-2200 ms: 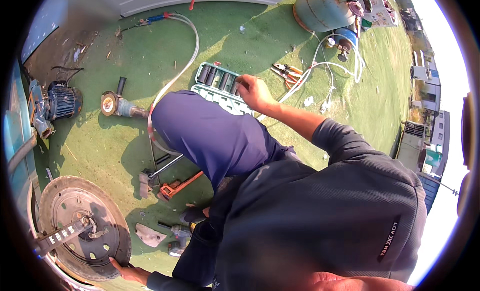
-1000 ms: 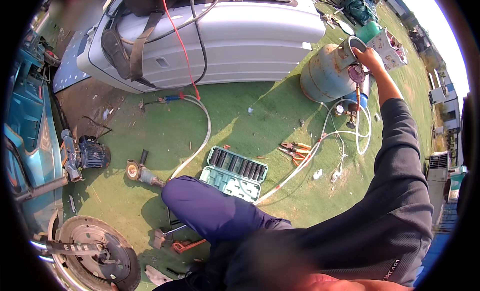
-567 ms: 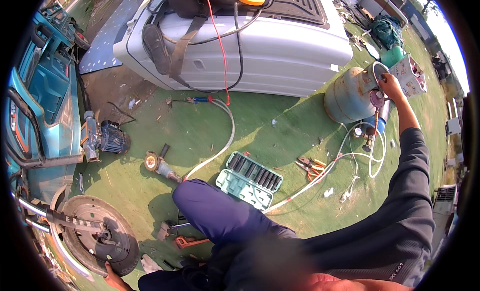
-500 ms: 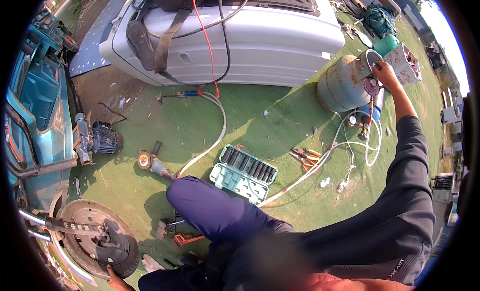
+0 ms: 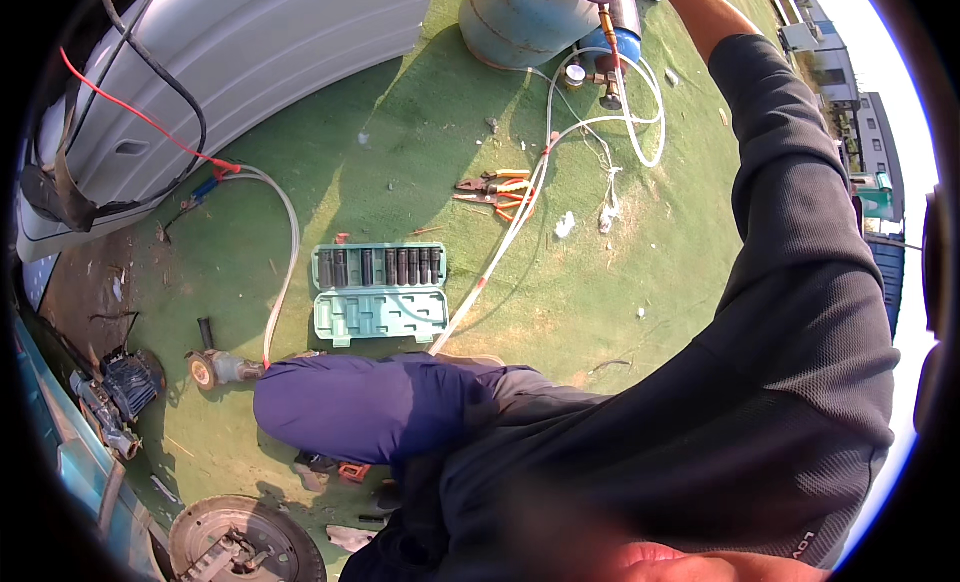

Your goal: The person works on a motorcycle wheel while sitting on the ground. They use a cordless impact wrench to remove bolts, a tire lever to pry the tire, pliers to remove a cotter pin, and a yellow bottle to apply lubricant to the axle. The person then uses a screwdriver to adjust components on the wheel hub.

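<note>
The person's right arm (image 5: 790, 212), in a dark long sleeve, stretches up toward one o'clock and leaves the picture at the top edge; the right hand itself is out of view, so I cannot tell how its fingers stand. The left hand is not in view either. The bare forearm passes just to the right of the blue-grey gas cylinder (image 5: 520, 22), which lies at twelve o'clock on the green turf (image 5: 620, 282). Just beside the cylinder at its right sits a regulator with a small round gauge (image 5: 575, 74), and from there a white hose (image 5: 640, 132) loops over the grass and runs down toward the middle.

Near the centre, at about eleven o'clock from the person's bent knee (image 5: 350, 407) in blue trousers, an open green socket set case (image 5: 380, 292) lies flat, a row of dark sockets in its upper half. A few pliers with orange and yellow handles (image 5: 495, 190) lie between the case and the cylinder. At nine o'clock an angle grinder (image 5: 215, 367) rests on the turf, and a silver vehicle body (image 5: 240, 72) fills ten to eleven o'clock. A round metal disc (image 5: 245, 542) sits at seven o'clock.
</note>
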The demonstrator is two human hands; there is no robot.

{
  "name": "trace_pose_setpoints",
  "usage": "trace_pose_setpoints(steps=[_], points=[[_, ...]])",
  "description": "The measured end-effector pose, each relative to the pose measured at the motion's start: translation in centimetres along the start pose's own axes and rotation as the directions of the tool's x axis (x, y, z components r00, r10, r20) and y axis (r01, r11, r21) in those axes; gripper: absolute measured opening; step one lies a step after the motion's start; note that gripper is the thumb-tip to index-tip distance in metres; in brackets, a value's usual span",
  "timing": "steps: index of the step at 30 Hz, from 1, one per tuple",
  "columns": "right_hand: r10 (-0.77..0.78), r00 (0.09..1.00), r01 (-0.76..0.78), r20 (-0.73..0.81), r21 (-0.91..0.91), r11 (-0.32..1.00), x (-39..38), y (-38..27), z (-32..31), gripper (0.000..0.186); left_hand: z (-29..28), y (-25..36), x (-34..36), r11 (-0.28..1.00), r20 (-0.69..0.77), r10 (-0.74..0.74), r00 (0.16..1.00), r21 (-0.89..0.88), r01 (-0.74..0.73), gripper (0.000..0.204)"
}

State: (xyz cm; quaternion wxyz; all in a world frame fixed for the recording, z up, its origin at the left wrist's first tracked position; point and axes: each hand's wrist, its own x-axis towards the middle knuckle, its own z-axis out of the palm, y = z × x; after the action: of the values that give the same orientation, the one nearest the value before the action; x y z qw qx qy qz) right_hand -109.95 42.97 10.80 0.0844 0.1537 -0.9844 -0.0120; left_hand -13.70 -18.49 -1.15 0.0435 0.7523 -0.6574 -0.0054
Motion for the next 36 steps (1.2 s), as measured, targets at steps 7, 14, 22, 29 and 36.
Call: trace_pose_setpoints(steps=[7, 14, 22, 29, 36], points=[[0.662, 0.681, -0.609, -0.313, 0.259, 0.750, -3.8, 4.1, 19.4, 0.045, 0.4, 2.0, -3.9, 0.971, -0.020, -0.229, 0.973, -0.080, 0.227, 0.065], [0.637, 0.579, -0.805, 0.508, 0.232, 0.546, -9.1, 7.1, 32.7, 0.055, -1.7, -0.5, -6.0, 0.886, -0.068, -0.437, 0.897, -0.204, 0.416, 0.066], [0.295, 0.455, -0.789, 0.840, 0.534, -0.304, -10.7, 8.7, 31.8, 0.068, -6.8, -7.4, -4.6, 0.686, 0.020, -0.600, 0.800, -0.503, 0.526, 0.070], [0.613, 0.573, -0.819, 0.544, 0.393, 0.418, -8.0, 13.6, 36.0, 0.075, -7.2, -7.3, -4.7, 0.685, -0.018, -0.516, 0.856, -0.608, 0.400, 0.060], [0.515, 0.543, -0.778, 0.663, 0.628, 0.013, -8.6, 14.4, 39.3, 0.072, -8.3, -10.5, -5.1, 0.748, -0.136, -0.567, 0.812, -0.497, 0.440, 0.055]])
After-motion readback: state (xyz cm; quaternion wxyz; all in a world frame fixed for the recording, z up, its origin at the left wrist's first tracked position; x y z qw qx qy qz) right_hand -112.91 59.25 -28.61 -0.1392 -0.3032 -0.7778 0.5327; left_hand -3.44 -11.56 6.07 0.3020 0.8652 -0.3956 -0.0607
